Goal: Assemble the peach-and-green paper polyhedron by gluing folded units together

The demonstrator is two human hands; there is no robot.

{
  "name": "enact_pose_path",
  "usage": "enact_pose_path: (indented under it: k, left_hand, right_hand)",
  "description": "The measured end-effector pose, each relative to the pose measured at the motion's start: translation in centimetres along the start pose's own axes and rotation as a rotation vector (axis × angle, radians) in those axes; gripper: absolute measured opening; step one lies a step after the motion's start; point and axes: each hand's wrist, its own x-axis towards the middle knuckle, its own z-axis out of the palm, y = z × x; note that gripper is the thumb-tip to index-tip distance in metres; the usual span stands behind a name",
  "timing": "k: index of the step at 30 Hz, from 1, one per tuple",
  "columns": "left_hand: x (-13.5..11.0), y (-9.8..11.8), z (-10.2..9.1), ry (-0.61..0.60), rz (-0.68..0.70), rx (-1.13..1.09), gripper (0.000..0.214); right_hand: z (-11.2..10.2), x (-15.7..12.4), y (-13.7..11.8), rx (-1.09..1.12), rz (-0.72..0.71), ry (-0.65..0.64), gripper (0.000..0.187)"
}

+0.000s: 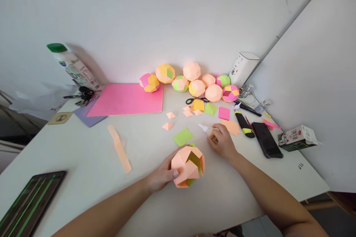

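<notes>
White wall (pixel 167 14) behind, white table (pixel 155 207) pushed up against it. Pink sheet (pixel 125 98) lies flat at back left; tablet (pixel 30 207) at the near left edge, screen showing green stripes. White bottle (pixel 80 70) with green cap at far left, white container (pixel 242 68) at back right. Drink carton (pixel 297 137) on its side at right, dark phone (pixel 266 139) next to it.

Left hand (pixel 164 170) grips faceted paper ball (pixel 182 163) over the near part of the table: thumb pressed on the front lower left, other fingers behind, mostly hidden. Ball is peach outside, green inside, gaps at upper right and bottom. Right hand (pixel 224 142), just beyond and right of it, has fingers curled around a small nozzle bottle (pixel 204 128), white tip pointing left. Nine paper balls (pixel 191 71) cluster along the wall. Green paper (pixel 183 137) just past the held ball; small peach diamonds (pixel 167 126) further back.

Print on bottle and carton too small to read; dark mark (pixel 300 166) on table's right side, unclear.
</notes>
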Motion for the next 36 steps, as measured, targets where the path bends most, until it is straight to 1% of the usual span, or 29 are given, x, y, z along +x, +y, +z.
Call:
enact_pose_path:
  k: [3,5,7,8,9,11,13,15,16,18,24,29,33,34,36]
  left_hand:
    - [-0.2,-0.4,0.0,0.029,0.006,0.019,0.087]
    - [-0.5,-0.8,0.0,0.01,-0.034,0.011,0.097]
    - [-0.7,-1.3,0.0,-0.025,-0.09,-0.004,0.107]
    - [-0.9,-1.5,0.0,-0.019,-0.086,0.033,0.11]
    - [-1.0,-1.7,0.0,0.0,-0.054,0.097,0.111]
    - [-1.2,-2.0,0.0,0.048,0.025,0.21,0.109]
    - [-1.2,-2.1,0.1,0.064,0.067,0.266,0.107]
    - [-1.2,-2.1,0.3,0.044,0.064,0.251,0.106]
    - [-1.2,-2.0,0.4,0.03,0.06,0.232,0.105]
    - [-1.1,-1.8,0.6,0.013,0.069,0.218,0.102]
    - [-0.5,-1.3,0.9,-0.033,0.099,0.284,0.1]
    - [-0.8,-1.3,1.0,0.002,0.07,0.218,0.094]
    - [-1.0,-0.9,1.3,0.036,-0.078,0.049,0.094]
    - [-0.9,-0.9,1.2,0.063,-0.083,0.024,0.092]
    - [-0.8,-0.9,1.0,0.149,-0.034,0.005,0.088]
  right_hand:
    - [-0.2,-0.2,-0.9,-0.017,-0.089,0.048,0.012]
    - [-0.3,-0.5,-1.6,0.022,-0.156,0.058,0.008]
    - [-0.2,-0.8,-2.3,0.109,-0.189,0.036,0.003]
    - [-0.1,-1.0,-2.6,0.167,-0.181,0.013,0.001]
    - [0.1,-1.2,-2.8,0.233,-0.159,-0.021,0.004]
    - [0.5,-1.6,-3.1,0.395,-0.063,-0.118,0.013]
    - [0.9,-2.0,-3.3,0.624,0.125,-0.26,0.023]
    - [1.4,-2.4,-3.4,0.826,0.314,-0.387,0.027]
    - [1.6,-2.6,-3.4,0.891,0.382,-0.426,0.026]
    - [1.9,-2.8,-3.5,0.941,0.451,-0.454,0.024]
    - [1.6,-2.2,-3.6,1.003,0.55,-0.432,0.028]
    - [1.1,-1.6,-3.6,1.026,0.569,-0.392,0.025]
    - [0.3,-1.4,-3.7,1.031,0.551,-0.282,0.022]
    - [0.0,-1.4,-3.8,1.031,0.548,-0.235,0.021]
    - [-0.5,-1.6,-4.4,1.043,0.526,-0.118,0.018]
